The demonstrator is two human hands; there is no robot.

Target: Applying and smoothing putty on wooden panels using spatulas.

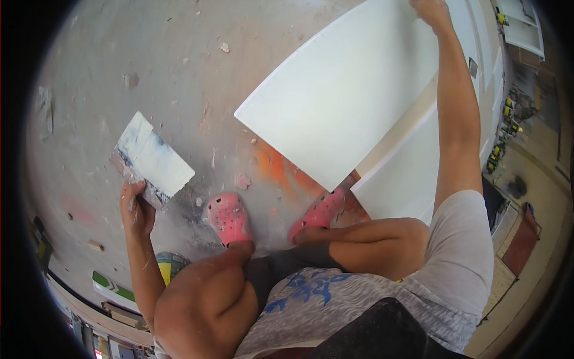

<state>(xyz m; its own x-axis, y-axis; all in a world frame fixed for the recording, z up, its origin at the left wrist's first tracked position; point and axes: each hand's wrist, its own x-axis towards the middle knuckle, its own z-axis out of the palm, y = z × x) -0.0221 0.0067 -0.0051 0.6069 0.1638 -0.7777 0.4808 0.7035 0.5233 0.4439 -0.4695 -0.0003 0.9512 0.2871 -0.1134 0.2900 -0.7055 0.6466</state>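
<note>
My left hand point(136, 206) grips the lower edge of a rectangular putty board point(154, 157), its face smeared with white paste and its rim dark and crusted. The board is held above the floor, left of my feet. My right arm stretches far out over a large white panel point(341, 96). At the upper edge of the picture my right hand point(431, 13) is closed over the panel; its fingertips are cut off, so what they hold cannot be made out. A second white panel point(403, 170) lies beside the first, below my right arm.
I squat on a dusty grey floor point(161, 54) with paste crumbs and an orange stain point(275, 170). My pink clogs point(229, 218) are near the large panel's corner. A tub point(171, 266) stands by my left knee. Several yellow-and-black items point(505, 128) line the right side.
</note>
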